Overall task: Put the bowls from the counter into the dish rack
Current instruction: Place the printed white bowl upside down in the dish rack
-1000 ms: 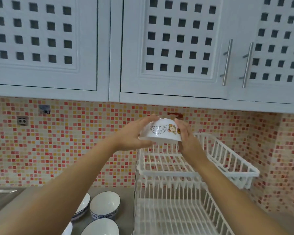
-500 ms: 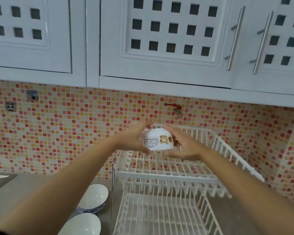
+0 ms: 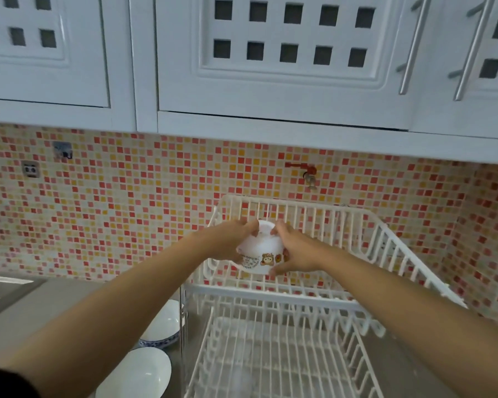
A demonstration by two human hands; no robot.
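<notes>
We see both hands holding a small white bowl [image 3: 258,252] upside down, tilted, cartoon print on its side, over the upper tier [image 3: 365,225] of a white two-tier dish rack. Left hand [image 3: 227,242] cups the bowl's left side, right hand [image 3: 295,251] its right, fingers wrapped on the wall and base. We can't tell if the bowl touches the rack wires. Lower tier [image 3: 270,354] is below, nearer us. Left of the rack, on the grey table [image 3: 26,311], sit two white bowls: one with a blue-patterned outside [image 3: 164,326] and a plain one [image 3: 138,374] nearer us. Mosaic tile wall [image 3: 127,211] behind, white cabinets [image 3: 285,76] above, a red tap [image 3: 306,170] on the wall.
</notes>
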